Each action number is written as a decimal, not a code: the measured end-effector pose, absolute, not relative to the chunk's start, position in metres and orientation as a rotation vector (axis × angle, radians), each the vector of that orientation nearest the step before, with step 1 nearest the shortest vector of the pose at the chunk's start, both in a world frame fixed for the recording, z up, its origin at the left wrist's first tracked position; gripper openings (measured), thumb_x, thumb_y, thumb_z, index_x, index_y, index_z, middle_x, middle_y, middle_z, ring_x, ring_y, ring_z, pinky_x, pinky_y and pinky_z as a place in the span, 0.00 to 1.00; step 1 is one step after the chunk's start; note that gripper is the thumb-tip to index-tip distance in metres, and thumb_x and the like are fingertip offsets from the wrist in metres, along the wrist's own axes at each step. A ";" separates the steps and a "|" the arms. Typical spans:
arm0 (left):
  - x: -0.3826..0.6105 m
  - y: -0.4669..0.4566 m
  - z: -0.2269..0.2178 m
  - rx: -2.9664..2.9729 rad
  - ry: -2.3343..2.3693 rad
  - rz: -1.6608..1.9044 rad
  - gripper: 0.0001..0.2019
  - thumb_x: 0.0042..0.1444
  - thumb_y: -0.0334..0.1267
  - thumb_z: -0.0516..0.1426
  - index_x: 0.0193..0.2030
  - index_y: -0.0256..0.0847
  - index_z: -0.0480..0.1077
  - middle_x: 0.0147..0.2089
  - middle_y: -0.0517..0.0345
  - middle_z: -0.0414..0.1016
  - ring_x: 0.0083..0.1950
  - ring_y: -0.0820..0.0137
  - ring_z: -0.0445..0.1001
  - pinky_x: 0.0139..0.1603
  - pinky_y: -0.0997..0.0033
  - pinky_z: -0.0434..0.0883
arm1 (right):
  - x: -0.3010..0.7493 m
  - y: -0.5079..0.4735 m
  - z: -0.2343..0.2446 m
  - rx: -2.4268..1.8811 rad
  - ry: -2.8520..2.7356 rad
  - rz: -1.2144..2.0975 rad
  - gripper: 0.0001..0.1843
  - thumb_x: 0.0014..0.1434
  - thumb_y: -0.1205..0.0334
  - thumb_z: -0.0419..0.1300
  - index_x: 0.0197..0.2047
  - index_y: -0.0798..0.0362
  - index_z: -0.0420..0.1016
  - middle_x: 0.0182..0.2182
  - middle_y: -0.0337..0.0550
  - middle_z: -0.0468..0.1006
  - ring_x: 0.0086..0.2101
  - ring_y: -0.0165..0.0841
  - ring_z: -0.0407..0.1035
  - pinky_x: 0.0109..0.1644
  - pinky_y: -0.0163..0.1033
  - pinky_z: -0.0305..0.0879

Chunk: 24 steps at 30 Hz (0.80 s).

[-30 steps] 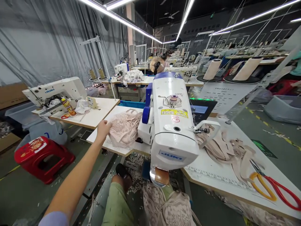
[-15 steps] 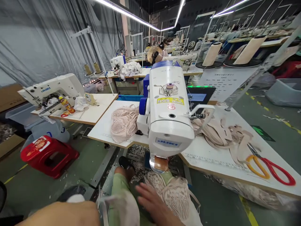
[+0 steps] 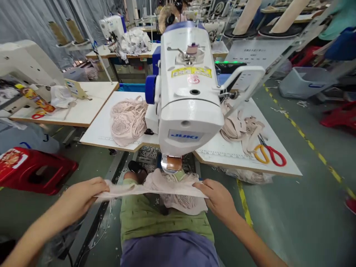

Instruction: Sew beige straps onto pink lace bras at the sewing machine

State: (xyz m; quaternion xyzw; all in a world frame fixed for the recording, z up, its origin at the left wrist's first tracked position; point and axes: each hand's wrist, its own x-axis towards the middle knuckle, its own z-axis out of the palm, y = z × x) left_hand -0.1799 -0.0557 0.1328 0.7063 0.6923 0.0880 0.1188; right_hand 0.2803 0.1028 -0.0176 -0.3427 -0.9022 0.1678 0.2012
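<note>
A beige lace bra is stretched sideways over my lap, below the head of the white JUKI sewing machine. My left hand is closed on one end of its band. At the other side, my right hand pinches the band with thumb and fingers. Between the hands the band runs nearly straight, and the lace cups hang behind and under it, near the machine's needle end, where they partly overlap it.
Left of the machine lies a pile of beige lace pieces. Beige straps and red-and-orange-handled scissors rest on the right tabletop. A red stool stands on the floor at left. Another sewing machine is beyond it.
The bra has gone from lying loosely on my lap to being pulled taut between both hands. My hands have moved apart, and the view has tilted downward.
</note>
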 end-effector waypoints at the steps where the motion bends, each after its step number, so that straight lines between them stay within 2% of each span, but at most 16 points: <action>1: -0.173 -0.058 0.099 2.086 1.953 0.187 0.19 0.57 0.33 0.50 0.46 0.50 0.80 0.51 0.57 0.82 0.48 0.63 0.80 0.45 0.72 0.74 | 0.289 0.103 -0.029 -1.006 -2.471 0.448 0.24 0.60 0.75 0.50 0.51 0.50 0.81 0.34 0.49 0.74 0.36 0.40 0.66 0.42 0.43 0.63; 3: -0.154 -0.069 0.023 2.046 2.051 0.152 0.24 0.55 0.28 0.47 0.50 0.46 0.79 0.57 0.51 0.79 0.56 0.58 0.78 0.52 0.64 0.75 | 0.301 0.092 -0.062 -1.089 -2.374 0.589 0.24 0.59 0.73 0.51 0.52 0.50 0.81 0.38 0.52 0.75 0.40 0.43 0.67 0.48 0.48 0.65; 5: -0.134 -0.088 -0.051 1.948 2.021 0.127 0.24 0.54 0.28 0.47 0.50 0.43 0.79 0.58 0.47 0.78 0.56 0.55 0.78 0.50 0.60 0.76 | 0.308 0.074 -0.100 -1.163 -2.266 0.821 0.22 0.57 0.70 0.54 0.51 0.50 0.82 0.45 0.54 0.76 0.46 0.46 0.69 0.53 0.53 0.66; 7: -0.116 -0.111 -0.110 1.831 1.934 0.179 0.20 0.58 0.32 0.48 0.50 0.41 0.78 0.59 0.43 0.76 0.55 0.54 0.79 0.48 0.59 0.78 | 0.313 0.055 -0.134 -1.256 -2.155 0.972 0.20 0.55 0.65 0.59 0.51 0.50 0.80 0.51 0.54 0.75 0.52 0.47 0.69 0.57 0.54 0.67; 9: -0.105 -0.128 -0.145 1.711 1.906 0.283 0.17 0.61 0.40 0.50 0.50 0.41 0.77 0.63 0.40 0.72 0.54 0.54 0.79 0.46 0.59 0.78 | 0.319 0.042 -0.158 -1.375 -2.030 1.040 0.20 0.55 0.58 0.62 0.52 0.50 0.78 0.54 0.54 0.75 0.54 0.46 0.69 0.58 0.52 0.68; 13: -0.111 -0.130 -0.158 1.460 2.043 0.434 0.19 0.62 0.50 0.52 0.50 0.42 0.76 0.60 0.42 0.74 0.51 0.56 0.78 0.44 0.61 0.77 | 0.323 0.042 -0.177 -1.626 -1.725 1.054 0.23 0.62 0.48 0.57 0.55 0.53 0.72 0.51 0.56 0.74 0.52 0.44 0.71 0.55 0.51 0.71; 15: -0.124 -0.115 -0.157 1.358 2.218 0.504 0.22 0.61 0.51 0.52 0.53 0.39 0.73 0.61 0.39 0.72 0.56 0.52 0.75 0.52 0.56 0.75 | 0.318 0.053 -0.179 -1.681 -1.626 1.054 0.27 0.61 0.45 0.58 0.57 0.53 0.70 0.52 0.56 0.74 0.51 0.44 0.71 0.57 0.51 0.70; 17: -0.138 -0.096 -0.160 1.202 2.389 0.589 0.28 0.57 0.51 0.53 0.59 0.35 0.69 0.66 0.35 0.67 0.67 0.45 0.65 0.64 0.48 0.67 | 0.310 0.065 -0.178 -1.681 -1.578 1.073 0.29 0.57 0.44 0.62 0.56 0.53 0.72 0.52 0.54 0.75 0.51 0.45 0.71 0.59 0.51 0.68; 19: -0.150 -0.079 -0.168 1.025 2.431 0.622 0.32 0.53 0.50 0.54 0.61 0.31 0.66 0.67 0.31 0.65 0.70 0.42 0.61 0.67 0.43 0.61 | 0.302 0.077 -0.175 -1.662 -1.551 1.113 0.26 0.54 0.43 0.64 0.50 0.52 0.76 0.48 0.52 0.78 0.48 0.44 0.72 0.57 0.51 0.68; 21: -0.159 -0.068 -0.177 0.917 2.360 0.606 0.31 0.51 0.51 0.55 0.57 0.31 0.68 0.59 0.33 0.72 0.63 0.44 0.69 0.62 0.45 0.67 | 0.297 0.083 -0.168 -1.647 -1.516 1.169 0.23 0.53 0.41 0.63 0.42 0.51 0.79 0.43 0.50 0.80 0.44 0.44 0.73 0.54 0.49 0.69; 22: -0.162 -0.067 -0.181 0.892 2.311 0.596 0.29 0.50 0.51 0.55 0.54 0.32 0.71 0.54 0.37 0.76 0.57 0.47 0.74 0.57 0.48 0.70 | 0.297 0.084 -0.165 -1.645 -1.492 1.200 0.23 0.52 0.40 0.63 0.39 0.51 0.79 0.40 0.49 0.81 0.41 0.43 0.73 0.51 0.48 0.69; 24: -0.169 -0.069 -0.184 0.847 2.238 0.598 0.22 0.48 0.52 0.57 0.43 0.36 0.74 0.42 0.47 0.79 0.46 0.55 0.77 0.49 0.58 0.73 | 0.299 0.082 -0.156 -1.650 -1.424 1.268 0.25 0.51 0.38 0.63 0.37 0.52 0.80 0.34 0.46 0.81 0.36 0.41 0.72 0.44 0.45 0.70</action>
